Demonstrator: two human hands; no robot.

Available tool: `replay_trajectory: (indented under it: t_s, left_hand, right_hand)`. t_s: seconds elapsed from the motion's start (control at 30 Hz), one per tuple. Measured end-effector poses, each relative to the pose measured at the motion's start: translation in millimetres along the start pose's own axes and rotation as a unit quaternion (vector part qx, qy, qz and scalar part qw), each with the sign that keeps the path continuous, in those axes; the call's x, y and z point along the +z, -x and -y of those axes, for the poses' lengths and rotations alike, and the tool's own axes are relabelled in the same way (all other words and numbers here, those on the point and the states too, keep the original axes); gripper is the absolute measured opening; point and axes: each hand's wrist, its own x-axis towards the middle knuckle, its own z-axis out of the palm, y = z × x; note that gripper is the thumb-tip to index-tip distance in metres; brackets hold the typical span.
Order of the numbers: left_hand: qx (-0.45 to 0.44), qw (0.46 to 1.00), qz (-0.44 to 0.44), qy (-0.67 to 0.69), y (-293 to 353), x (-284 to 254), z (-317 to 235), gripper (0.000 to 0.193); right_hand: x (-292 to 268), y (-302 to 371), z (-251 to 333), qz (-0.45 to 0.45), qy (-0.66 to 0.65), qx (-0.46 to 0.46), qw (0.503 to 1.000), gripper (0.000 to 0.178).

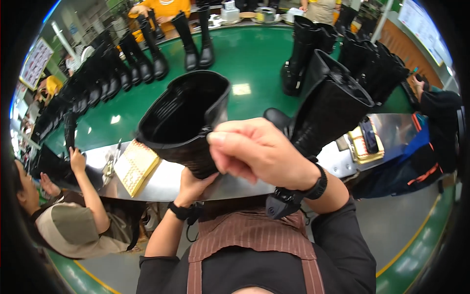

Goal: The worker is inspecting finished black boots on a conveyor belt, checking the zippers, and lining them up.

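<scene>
A tall black boot (171, 153) is held up in front of me, its wide opening tilted toward me. My left hand (195, 185) grips the boot's shaft from below, with its fingers partly hidden behind the leather. At the right side of the boot's top edge, my right hand (262, 153) is closed in a pinch at the zip; the small pull between thumb and finger is mostly hidden. Just beyond my right wrist stands another tall black boot (327, 115), leaning right, its lower shaft partly covered by my hand and forearm.
A green conveyor table (249, 56) carries rows of black boots (117, 73) on the left and more on the right. On its metal edge (169, 176) lie a yellow patterned pad (134, 169) and a phone (368, 136). Co-workers (73, 215) work at the left, right and far side.
</scene>
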Motion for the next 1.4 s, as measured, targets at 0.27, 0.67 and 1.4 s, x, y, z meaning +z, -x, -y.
replay_trajectory:
  t_s: [0.27, 0.67, 1.4]
  left_hand:
    - [0.081, 0.977, -0.191, 0.048, -4.0, 2.3, 8.4, 0.041]
    - [0.017, 0.912, -0.173, -0.372, 21.5, -18.3, -16.2, 0.074]
    - [-0.097, 0.964, 0.248, -0.019, -32.5, 108.8, -39.2, 0.05]
  right_hand:
    - [-16.0, 60.7, 33.9, -0.285, 0.61, -0.299, 0.676, 0.03]
    - [-68.2, 105.9, 57.6, -0.394, 0.723, -0.237, 0.516, 0.028]
    - [-143.6, 158.8, -145.3, -0.329, 0.218, 0.07, 0.916, 0.047]
